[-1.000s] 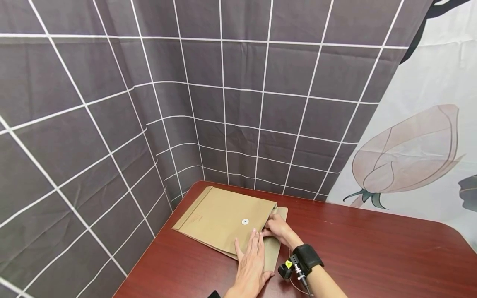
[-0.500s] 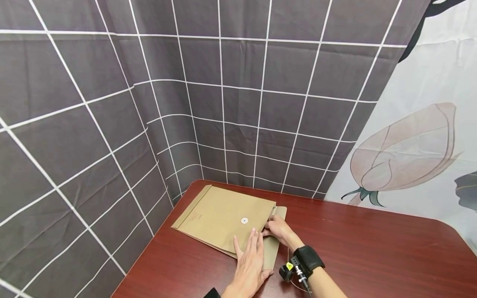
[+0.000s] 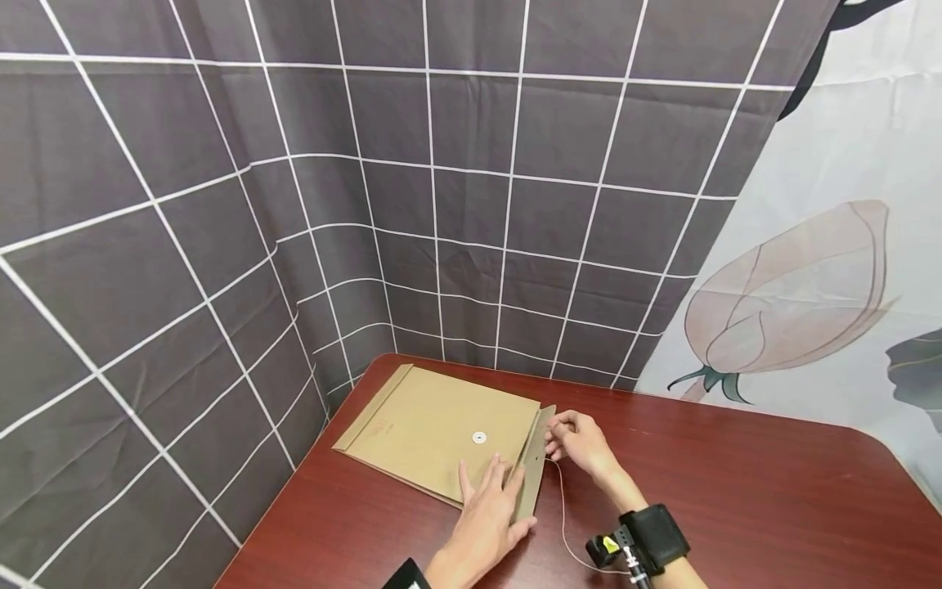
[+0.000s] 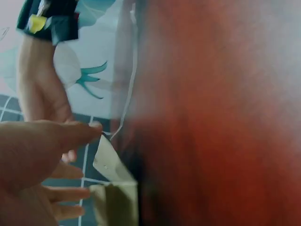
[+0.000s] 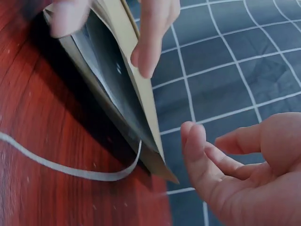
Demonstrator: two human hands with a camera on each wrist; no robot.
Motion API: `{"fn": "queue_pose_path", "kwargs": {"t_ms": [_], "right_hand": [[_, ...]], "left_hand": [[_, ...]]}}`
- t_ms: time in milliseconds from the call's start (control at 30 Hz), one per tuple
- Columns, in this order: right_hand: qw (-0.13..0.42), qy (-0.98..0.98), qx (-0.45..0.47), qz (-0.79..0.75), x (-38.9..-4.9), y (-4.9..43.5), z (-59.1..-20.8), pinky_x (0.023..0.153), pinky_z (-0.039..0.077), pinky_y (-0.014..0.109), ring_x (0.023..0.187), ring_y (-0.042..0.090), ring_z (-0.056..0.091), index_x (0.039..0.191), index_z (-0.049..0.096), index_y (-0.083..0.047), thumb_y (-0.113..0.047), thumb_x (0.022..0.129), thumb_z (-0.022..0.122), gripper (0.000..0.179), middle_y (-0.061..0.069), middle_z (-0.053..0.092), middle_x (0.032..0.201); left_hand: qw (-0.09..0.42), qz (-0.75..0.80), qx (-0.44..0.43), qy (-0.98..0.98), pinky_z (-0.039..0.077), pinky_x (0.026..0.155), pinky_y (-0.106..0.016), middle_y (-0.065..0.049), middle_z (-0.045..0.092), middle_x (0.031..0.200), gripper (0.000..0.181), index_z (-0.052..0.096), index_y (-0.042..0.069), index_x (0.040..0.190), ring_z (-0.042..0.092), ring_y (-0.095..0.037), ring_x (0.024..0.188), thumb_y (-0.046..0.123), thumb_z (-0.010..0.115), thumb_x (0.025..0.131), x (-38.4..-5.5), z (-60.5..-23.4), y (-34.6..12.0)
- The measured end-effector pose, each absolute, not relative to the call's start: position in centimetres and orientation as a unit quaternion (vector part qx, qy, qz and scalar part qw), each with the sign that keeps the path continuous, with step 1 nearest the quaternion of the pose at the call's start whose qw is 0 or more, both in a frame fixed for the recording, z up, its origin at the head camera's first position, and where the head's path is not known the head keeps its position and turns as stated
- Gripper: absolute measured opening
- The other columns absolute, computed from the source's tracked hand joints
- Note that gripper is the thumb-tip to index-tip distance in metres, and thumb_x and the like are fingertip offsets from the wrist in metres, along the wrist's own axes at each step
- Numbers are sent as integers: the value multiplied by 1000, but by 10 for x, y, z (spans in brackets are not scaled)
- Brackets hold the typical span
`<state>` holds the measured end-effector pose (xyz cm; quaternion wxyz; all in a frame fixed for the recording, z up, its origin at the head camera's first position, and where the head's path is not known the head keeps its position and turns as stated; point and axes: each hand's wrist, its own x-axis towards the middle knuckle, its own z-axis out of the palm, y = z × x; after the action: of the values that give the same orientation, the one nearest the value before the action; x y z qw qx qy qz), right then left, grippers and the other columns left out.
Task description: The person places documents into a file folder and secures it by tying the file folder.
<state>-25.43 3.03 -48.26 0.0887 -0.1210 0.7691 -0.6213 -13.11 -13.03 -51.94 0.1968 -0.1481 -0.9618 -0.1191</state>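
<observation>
A tan paper document envelope (image 3: 434,417) lies on the table, with a white round button (image 3: 479,438) on its upper face. My left hand (image 3: 482,515) rests on its near right part with fingers spread, the thumb at the edge of the flap (image 3: 531,466). That flap stands partly raised. My right hand (image 3: 584,444) is just beyond the flap's far right end; in the right wrist view its loosely bent fingers (image 5: 195,146) hold nothing and are apart from the paper. Between flap and envelope the mouth gapes, showing something dark and glossy (image 5: 106,61) inside.
A white string (image 3: 563,515) runs from the flap across the reddish-brown table (image 3: 721,491). Grey curtain (image 3: 471,204) with white grid lines hangs behind and to the left. A pale flower-printed cloth (image 3: 795,303) hangs at the right.
My right hand has come out of the envelope's mouth and moved right. The flap, flat before, is now tilted up. My left hand has shifted slightly left, its thumb at the flap.
</observation>
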Motion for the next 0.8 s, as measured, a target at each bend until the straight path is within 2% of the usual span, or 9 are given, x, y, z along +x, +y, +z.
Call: {"fn": "queue_pose_path", "kwargs": {"t_ms": [100, 200, 267, 367, 533, 667, 800], "right_hand": [[61, 805, -109, -581, -248, 38, -480, 51, 53, 37, 58, 24, 63, 101, 57, 11, -1, 96, 49, 16, 16, 65, 77], [52, 832, -113, -541, -238, 43, -477, 47, 52, 36, 52, 21, 61, 96, 61, 6, -10, 98, 50, 19, 10, 64, 70], [57, 841, -124, -524, -230, 45, -476, 45, 51, 37, 50, 21, 59, 91, 61, 3, -17, 99, 51, 24, 9, 62, 67], [69, 848, -147, -505, -217, 45, -473, 43, 50, 37, 47, 22, 58, 83, 60, -1, -29, 99, 51, 34, 7, 61, 63], [92, 866, -189, -454, -191, 43, -468, 43, 47, 30, 44, 22, 59, 75, 57, -5, -48, 95, 50, 48, 3, 59, 57], [98, 888, -223, -390, -171, 40, -466, 50, 47, 28, 38, 16, 56, 68, 57, -7, -50, 94, 51, 51, -1, 57, 49], [116, 903, -223, -349, -156, 36, -471, 50, 49, 29, 33, 12, 52, 61, 56, -8, -46, 93, 56, 49, -3, 53, 42]], "left_hand": [[157, -189, -150, -958, 24, 97, -70, -14, 53, 129, 61, 51, 4, 135, 47, -29, 124, 42, 63, 89, -138, -508, -134], [107, -247, -151, -951, 31, 102, -59, -15, 50, 134, 56, 45, 3, 140, 48, -27, 122, 37, 51, 97, -150, -492, -144], [86, -259, -156, -949, 34, 104, -49, -17, 46, 138, 53, 42, 2, 142, 46, -29, 125, 33, 48, 99, -162, -482, -154], [71, -247, -164, -952, 32, 106, -44, -19, 42, 142, 49, 42, 0, 142, 41, -31, 130, 25, 49, 99, -184, -470, -173], [70, -227, -166, -957, 32, 106, -45, -21, 49, 136, 42, 49, -3, 135, 42, -35, 128, 9, 55, 95, -222, -457, -202], [64, -229, -187, -953, 42, 97, -45, -22, 58, 118, 41, 54, -6, 128, 54, -35, 113, -4, 58, 87, -244, -445, -216], [60, -214, -197, -955, 45, 92, -43, -20, 59, 111, 38, 59, -6, 123, 57, -33, 105, -8, 60, 85, -260, -436, -227]]}}
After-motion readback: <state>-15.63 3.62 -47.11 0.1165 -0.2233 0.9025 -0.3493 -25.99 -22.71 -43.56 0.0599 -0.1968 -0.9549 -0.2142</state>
